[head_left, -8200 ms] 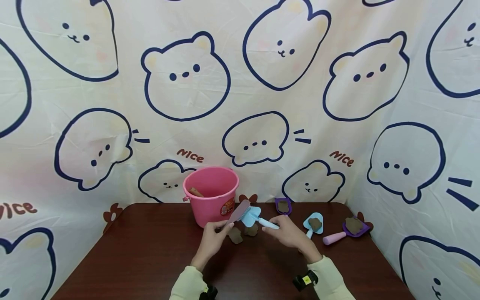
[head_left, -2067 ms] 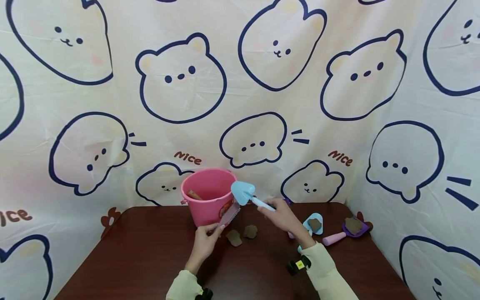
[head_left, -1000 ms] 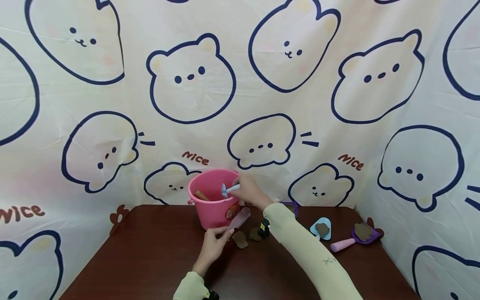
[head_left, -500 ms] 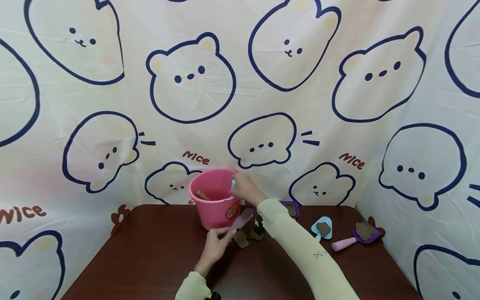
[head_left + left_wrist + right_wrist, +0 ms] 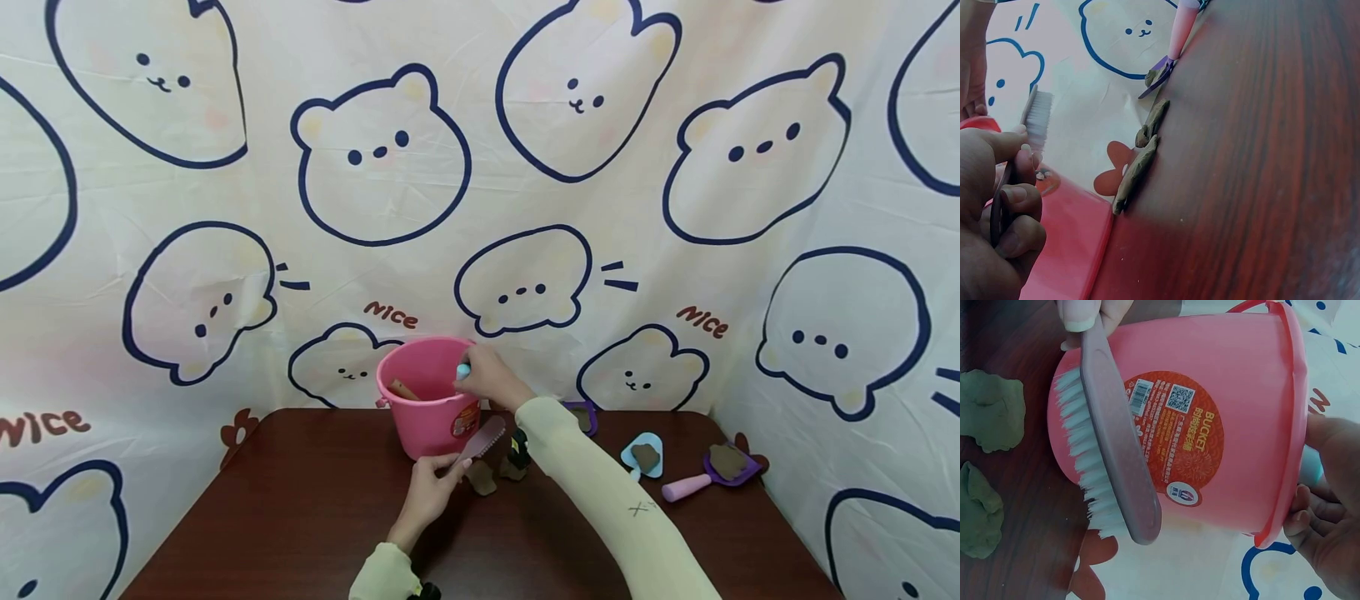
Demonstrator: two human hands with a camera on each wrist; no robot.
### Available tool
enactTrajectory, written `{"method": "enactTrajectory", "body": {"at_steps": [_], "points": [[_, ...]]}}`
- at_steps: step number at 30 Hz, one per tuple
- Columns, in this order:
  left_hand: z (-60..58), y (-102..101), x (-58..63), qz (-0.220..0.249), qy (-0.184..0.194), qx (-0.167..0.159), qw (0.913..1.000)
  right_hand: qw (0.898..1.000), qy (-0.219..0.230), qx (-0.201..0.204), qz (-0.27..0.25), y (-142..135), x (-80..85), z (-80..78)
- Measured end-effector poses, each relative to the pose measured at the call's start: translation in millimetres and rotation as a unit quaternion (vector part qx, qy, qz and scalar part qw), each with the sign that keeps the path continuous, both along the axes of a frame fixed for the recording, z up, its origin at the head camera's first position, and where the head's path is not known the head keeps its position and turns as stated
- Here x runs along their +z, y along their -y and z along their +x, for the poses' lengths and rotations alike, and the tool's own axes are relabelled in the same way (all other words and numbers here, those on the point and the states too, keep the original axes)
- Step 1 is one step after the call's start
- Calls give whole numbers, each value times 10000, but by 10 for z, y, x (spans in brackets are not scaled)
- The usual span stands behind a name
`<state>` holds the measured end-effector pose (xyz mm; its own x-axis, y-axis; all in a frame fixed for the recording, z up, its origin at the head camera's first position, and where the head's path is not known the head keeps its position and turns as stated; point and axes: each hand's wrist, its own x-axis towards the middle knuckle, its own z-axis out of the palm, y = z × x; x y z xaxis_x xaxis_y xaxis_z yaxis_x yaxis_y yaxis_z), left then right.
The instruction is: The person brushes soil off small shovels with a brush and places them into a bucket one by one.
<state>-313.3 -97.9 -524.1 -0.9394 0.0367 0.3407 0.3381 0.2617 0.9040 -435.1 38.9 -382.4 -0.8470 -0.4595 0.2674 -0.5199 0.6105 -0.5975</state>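
Note:
My left hand (image 5: 429, 493) grips a mauve brush (image 5: 1116, 437) with white bristles, held in front of the pink bucket (image 5: 423, 425). At the bucket's right rim, my right hand (image 5: 491, 375) holds a light blue toy shovel (image 5: 463, 370) by its handle; only the handle's end shows. The shovel's blade is hidden by the hand and the bucket wall. Below the brush, two flat brownish-green clay lumps (image 5: 991, 409) lie on the table beside the bucket. Inside the bucket a tan stick-like piece (image 5: 403, 389) leans against the wall.
On the right of the dark wooden table (image 5: 285, 517) lie a blue shovel (image 5: 656, 443) and a purple shovel with a pink handle (image 5: 686, 487), each bearing clay. Another purple shovel (image 5: 594, 419) sits near the back edge, partly behind the right sleeve. A patterned curtain (image 5: 360, 275) surrounds the table.
The blue shovel went from beside the brush above the clay, up and left to the bucket's rim, its blade dropping out of sight. The brush stays in my left hand. Hardly anything moved in the last half second.

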Motion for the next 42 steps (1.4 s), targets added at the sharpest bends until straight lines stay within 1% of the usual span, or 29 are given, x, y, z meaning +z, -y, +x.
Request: {"method": "enactTrajectory", "body": {"at_steps": [1,5,7,8,11,15,16,20,22,25,28,33,35,37,39,40,42], "points": [[10,-1,16,20,17,-2,10000,10000,-5,22,-22,-1,-1,-7],[134,-6,190,-19,74,-80,9999,9999,-78,73,-12,-2,-15,-25],[202,-19,280,-7,54,-86,9999,9999,-100,63,-36,-7,-21,-23],[216,-17,292,-5,-2,-111,9999,9999,-94,59,-60,-11,-22,-18],[223,-24,299,56,-44,-106,9999,9998,-116,46,-157,-36,-23,-14],[209,-24,285,1,54,-85,9999,9990,-222,-16,-379,-119,-37,-29],[190,-23,263,-24,95,-70,9999,9986,-271,-38,-463,-152,-39,-32],[67,-13,89,-104,180,33,9998,9953,-336,-217,-886,-323,-71,-35],[8,0,9,-160,219,64,9996,9935,-366,-425,-992,-433,-113,-43],[-30,28,-39,-179,215,46,9996,9895,-431,-846,-1087,-617,-228,-69],[-42,47,-46,-149,180,-16,9997,9833,-479,-1304,-1176,-809,-372,-73],[-42,57,-43,-219,151,-46,9996,9714,-490,-2073,-1050,-1151,-617,-36],[-41,56,-41,-238,165,-39,9996,9676,-377,-2323,-914,-1289,-703,-13],[-41,56,-41,-224,174,-29,9996,9664,-193,-2462,-706,-1411,-775,18],[-44,56,-41,-212,171,-17,9996,9654,-18,-2588,-334,-1515,-845,48],[-45,56,-40,-208,167,-14,9996,9642,137,-2643,-153,-1556,-878,69],[-48,56,-41,-202,158,-6,9997,9609,300,-2733,322,-1623,-942,114]]}}
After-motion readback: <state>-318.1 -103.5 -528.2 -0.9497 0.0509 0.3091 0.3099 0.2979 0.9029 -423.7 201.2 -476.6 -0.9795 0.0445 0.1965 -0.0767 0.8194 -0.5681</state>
